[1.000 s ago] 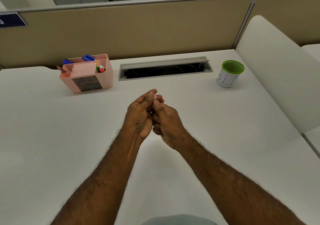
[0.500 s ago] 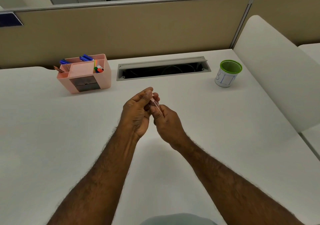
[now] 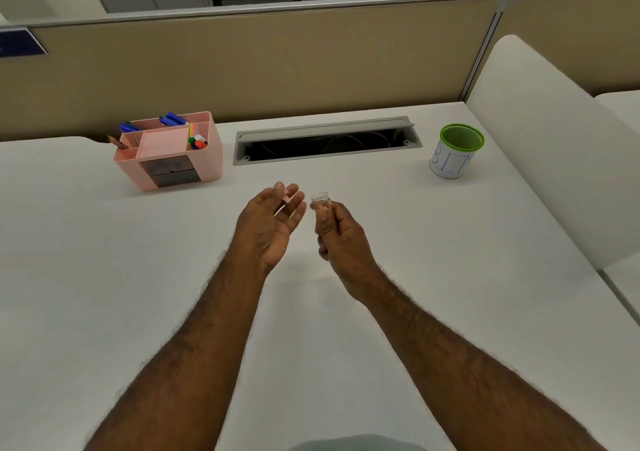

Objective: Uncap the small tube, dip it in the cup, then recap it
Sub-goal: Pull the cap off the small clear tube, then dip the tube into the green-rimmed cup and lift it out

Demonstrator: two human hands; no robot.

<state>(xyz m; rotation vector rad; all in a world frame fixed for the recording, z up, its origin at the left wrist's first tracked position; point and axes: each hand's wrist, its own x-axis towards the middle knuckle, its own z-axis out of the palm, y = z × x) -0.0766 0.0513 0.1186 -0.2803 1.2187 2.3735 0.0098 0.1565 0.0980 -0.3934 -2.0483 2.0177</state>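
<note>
My right hand (image 3: 341, 239) is closed around the small tube (image 3: 321, 199), thumb pressed up its side, its clear open mouth poking out above my fingers. My left hand (image 3: 268, 223) sits just beside it, apart, fingers loosely spread, with the small pink cap (image 3: 287, 199) pinched between the fingertips. Both hands hover over the white desk (image 3: 104, 260). The cup (image 3: 455, 150), green-rimmed with blue writing, stands well away at the far right, near the cable tray (image 3: 325, 138). A pink organizer (image 3: 169, 150) sits far left.
</note>
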